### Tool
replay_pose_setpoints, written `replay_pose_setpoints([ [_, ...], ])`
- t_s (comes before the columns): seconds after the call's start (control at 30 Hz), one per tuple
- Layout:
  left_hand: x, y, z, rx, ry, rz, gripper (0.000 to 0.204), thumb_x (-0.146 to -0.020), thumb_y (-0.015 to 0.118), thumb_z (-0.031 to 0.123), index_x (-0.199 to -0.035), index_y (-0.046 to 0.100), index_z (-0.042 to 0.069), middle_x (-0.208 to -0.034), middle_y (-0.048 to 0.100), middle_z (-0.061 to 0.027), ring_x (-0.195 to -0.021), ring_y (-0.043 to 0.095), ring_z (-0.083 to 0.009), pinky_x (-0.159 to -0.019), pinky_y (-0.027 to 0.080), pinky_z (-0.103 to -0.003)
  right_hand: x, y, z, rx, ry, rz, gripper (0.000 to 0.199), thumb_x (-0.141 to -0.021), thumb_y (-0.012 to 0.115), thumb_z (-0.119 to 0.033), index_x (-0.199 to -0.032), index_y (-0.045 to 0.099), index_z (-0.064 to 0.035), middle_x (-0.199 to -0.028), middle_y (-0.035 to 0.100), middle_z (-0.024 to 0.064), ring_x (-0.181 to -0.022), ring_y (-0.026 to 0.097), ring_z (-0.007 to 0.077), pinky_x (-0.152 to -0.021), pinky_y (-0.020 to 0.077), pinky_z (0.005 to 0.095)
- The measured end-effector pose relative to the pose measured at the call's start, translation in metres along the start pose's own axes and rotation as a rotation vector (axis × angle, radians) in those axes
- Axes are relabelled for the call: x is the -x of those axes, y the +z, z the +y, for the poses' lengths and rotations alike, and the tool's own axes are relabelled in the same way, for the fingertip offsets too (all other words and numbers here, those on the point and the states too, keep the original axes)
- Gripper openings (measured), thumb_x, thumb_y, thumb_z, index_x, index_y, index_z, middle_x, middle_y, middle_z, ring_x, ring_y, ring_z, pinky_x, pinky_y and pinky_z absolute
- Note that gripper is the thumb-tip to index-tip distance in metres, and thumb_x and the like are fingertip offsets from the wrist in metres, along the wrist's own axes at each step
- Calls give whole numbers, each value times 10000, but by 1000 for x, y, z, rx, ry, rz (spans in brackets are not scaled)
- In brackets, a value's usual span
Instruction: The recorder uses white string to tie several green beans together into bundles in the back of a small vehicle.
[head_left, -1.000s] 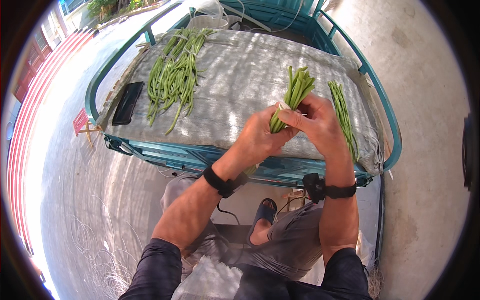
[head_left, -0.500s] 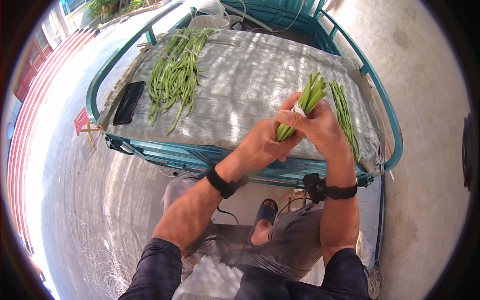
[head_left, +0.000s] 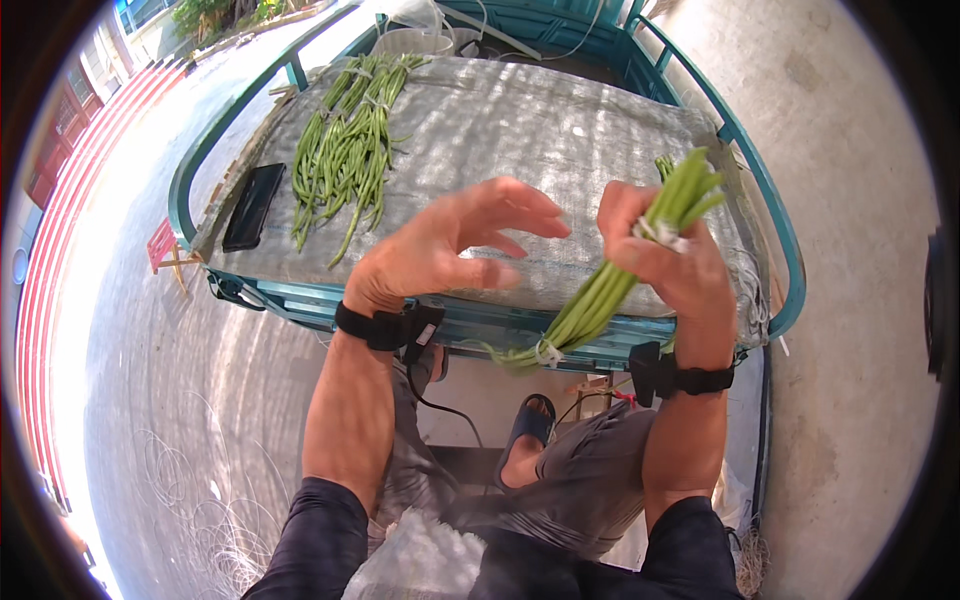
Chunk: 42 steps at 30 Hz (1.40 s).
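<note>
Right of centre, the right hand (head_left: 688, 272) grips the tied bundle of long green beans (head_left: 598, 303) while the left hand (head_left: 440, 240), mid-frame, gapes empty: a light, bendy, snappable load, I'd judge, best held snugly at the upper white tie (head_left: 658, 232).

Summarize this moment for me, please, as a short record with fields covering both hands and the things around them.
Left hand: empty, fingers spread, apart from the bundle
Right hand: gripping a green bean bundle near its upper end
Ties on bundle: white, one by the right hand, one near the lower end
Surface: grey cloth on a teal cart
Cloth, left side: more beans, dark phone
Cloth, right side: other beans, mostly hidden
</note>
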<state>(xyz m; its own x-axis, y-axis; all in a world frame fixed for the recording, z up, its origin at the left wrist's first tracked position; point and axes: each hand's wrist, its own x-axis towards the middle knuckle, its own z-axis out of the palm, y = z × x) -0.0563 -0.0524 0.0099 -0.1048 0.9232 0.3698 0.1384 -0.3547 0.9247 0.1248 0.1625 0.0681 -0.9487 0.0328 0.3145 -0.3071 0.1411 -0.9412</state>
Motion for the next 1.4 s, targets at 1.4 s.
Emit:
replay_pose_setpoints([
  [1.4,-34,60,-40,245,1,171,410,-1084,595,214,-1390,495,-41,-1138,666,-81,-1025,664,-141,-929,537,-283,-17,20,19,107,247,309,333,-937,813,-261,-1095,684,3,-913,677,41,-692,610,66,-548,452,220],
])
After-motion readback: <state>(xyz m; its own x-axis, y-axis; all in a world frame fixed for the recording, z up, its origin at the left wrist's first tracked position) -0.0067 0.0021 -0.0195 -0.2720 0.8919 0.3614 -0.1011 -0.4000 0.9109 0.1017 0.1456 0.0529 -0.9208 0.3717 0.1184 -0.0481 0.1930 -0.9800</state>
